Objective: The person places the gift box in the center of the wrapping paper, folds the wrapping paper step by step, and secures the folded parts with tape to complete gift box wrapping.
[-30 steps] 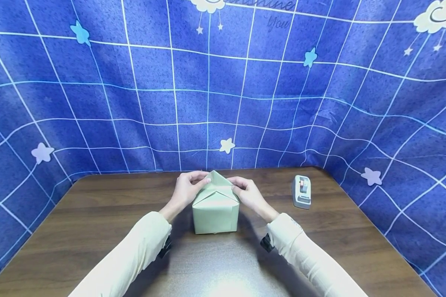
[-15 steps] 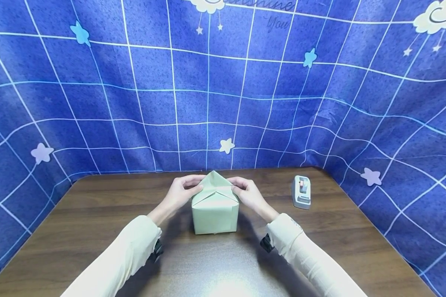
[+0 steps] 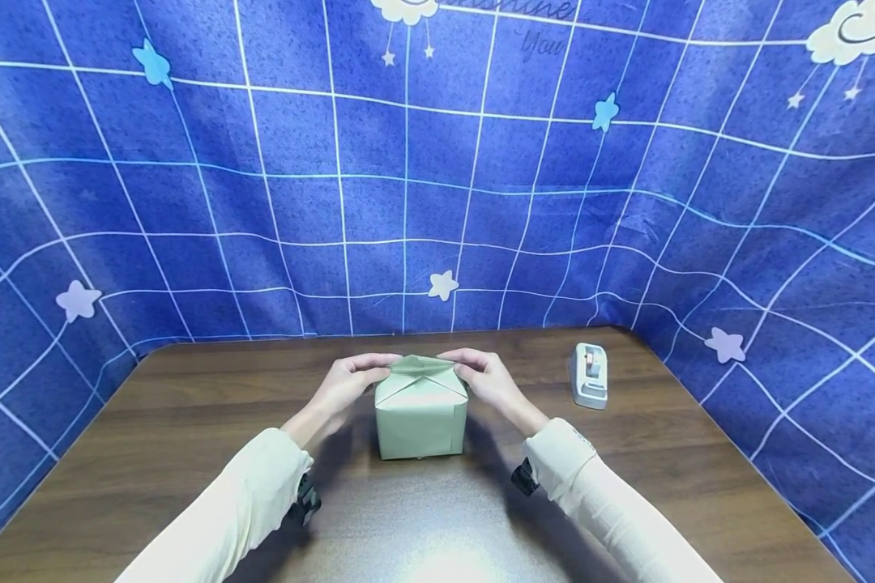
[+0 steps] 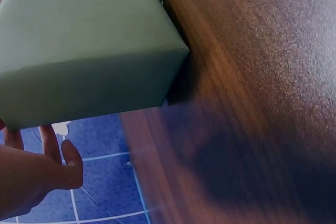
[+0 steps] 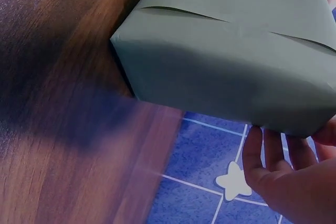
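Observation:
A box wrapped in pale green paper (image 3: 420, 429) stands on the table, its near end folded into slanting creases on top. At the far side a flap of the wrapping paper (image 3: 419, 366) shows as a low, foreshortened strip. My left hand (image 3: 344, 384) pinches the paper at the far left corner, thumb on the near side and fingers behind. My right hand (image 3: 487, 376) does the same at the far right corner. In the left wrist view, several fingers (image 4: 50, 142) curl at the lower edge of the box (image 4: 89, 35). The right wrist view shows slits along the folded paper.
A white tape dispenser (image 3: 589, 376) stands on the right of the brown wooden table (image 3: 211, 405). Behind and beside the table hangs a blue curtain (image 3: 299, 210) with a white grid and stars. Glare lies near the table's front.
The pointed paper flap that stood up at the back has tipped down and away. My left hand has slid left, from the flap's side to the box's corner; the right hand stays put.

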Tool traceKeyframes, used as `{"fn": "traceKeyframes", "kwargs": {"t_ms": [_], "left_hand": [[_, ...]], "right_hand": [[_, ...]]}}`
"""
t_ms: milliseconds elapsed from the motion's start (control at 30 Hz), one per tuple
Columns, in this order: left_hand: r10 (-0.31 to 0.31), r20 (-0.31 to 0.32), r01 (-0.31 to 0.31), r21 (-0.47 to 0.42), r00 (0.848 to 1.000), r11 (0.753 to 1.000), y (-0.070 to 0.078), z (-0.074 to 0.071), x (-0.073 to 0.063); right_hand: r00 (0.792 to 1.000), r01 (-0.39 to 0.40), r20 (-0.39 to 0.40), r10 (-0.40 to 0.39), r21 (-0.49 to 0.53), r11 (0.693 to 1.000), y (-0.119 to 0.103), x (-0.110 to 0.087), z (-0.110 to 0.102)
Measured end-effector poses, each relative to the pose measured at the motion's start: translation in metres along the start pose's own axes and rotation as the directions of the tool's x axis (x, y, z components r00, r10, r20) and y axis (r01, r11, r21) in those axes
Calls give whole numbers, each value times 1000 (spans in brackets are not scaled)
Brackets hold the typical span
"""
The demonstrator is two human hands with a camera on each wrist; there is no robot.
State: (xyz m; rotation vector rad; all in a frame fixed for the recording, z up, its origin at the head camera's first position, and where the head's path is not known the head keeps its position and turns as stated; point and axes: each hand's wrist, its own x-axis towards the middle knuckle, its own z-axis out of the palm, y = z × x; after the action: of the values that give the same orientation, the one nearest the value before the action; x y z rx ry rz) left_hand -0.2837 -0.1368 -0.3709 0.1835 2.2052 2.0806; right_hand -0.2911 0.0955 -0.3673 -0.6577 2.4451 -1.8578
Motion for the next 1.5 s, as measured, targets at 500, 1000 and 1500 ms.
{"fn": "traceKeyframes", "kwargs": {"t_ms": [500, 1000, 1500], "left_hand": [[12, 71, -13, 22, 997, 1000, -2, -5, -2], [65, 73, -59, -81, 995, 995, -6, -4, -4], [351, 95, -364, 262, 932, 894, -5, -5, -9]], "right_hand": [[1000, -7, 15, 7, 40, 999, 0, -2, -3], [993, -83, -84, 88, 66, 994, -2, -1, 3], [997, -70, -8, 70, 86, 994, -1, -3, 0]]}}
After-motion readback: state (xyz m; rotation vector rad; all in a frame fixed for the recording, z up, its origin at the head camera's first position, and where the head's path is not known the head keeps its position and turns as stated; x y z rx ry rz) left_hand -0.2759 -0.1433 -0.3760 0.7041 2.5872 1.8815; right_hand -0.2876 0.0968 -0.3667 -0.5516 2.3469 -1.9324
